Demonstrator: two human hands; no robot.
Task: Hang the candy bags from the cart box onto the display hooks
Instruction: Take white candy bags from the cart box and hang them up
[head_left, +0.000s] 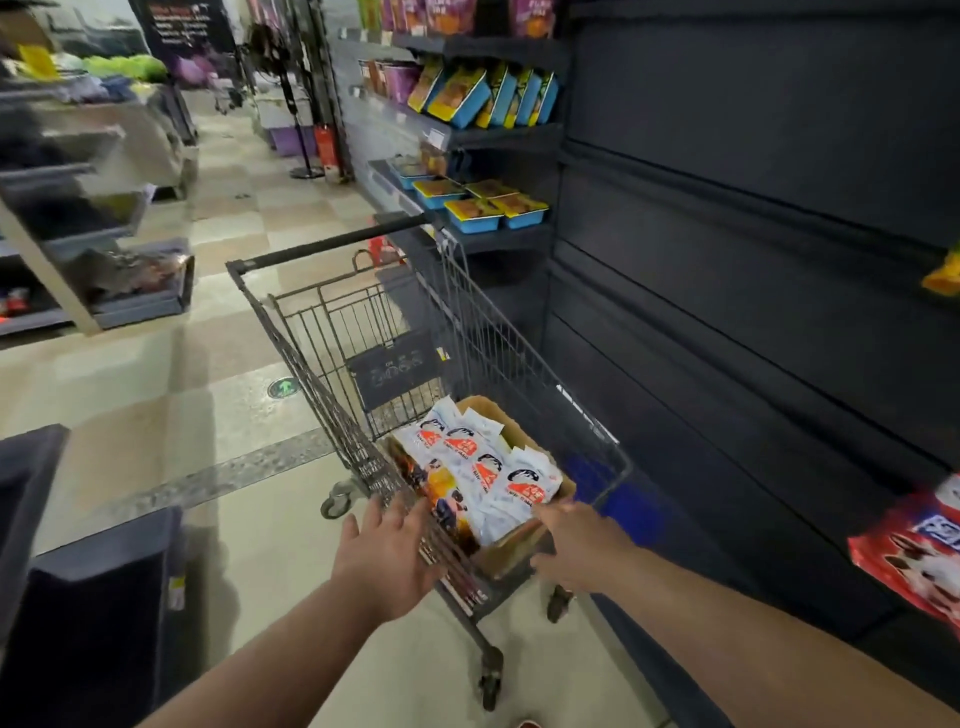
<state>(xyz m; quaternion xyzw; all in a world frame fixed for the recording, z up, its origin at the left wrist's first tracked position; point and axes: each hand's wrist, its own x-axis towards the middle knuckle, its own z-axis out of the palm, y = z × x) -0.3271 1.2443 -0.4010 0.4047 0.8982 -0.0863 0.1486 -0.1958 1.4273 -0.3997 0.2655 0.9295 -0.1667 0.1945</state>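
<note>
Reaching toward the cart (332, 415), both hands hold nothing. The left hand (387, 553) is spread, fingers straight, over the cart's near left rim. The right hand (576, 551) stretches loose fingers to the near edge of the box (511, 421); whether it touches is unclear. The bags (483, 467) lie stacked in the box at the cart's near end. The glossy stack may slide and spill if a lower bag is tugged, and pushing the rim could roll the cart.

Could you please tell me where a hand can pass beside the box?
Inside the cart, a strip is free between its right wall and the box. The box is packed with bags; its left side hugs the left wall, by the left hand.
</note>
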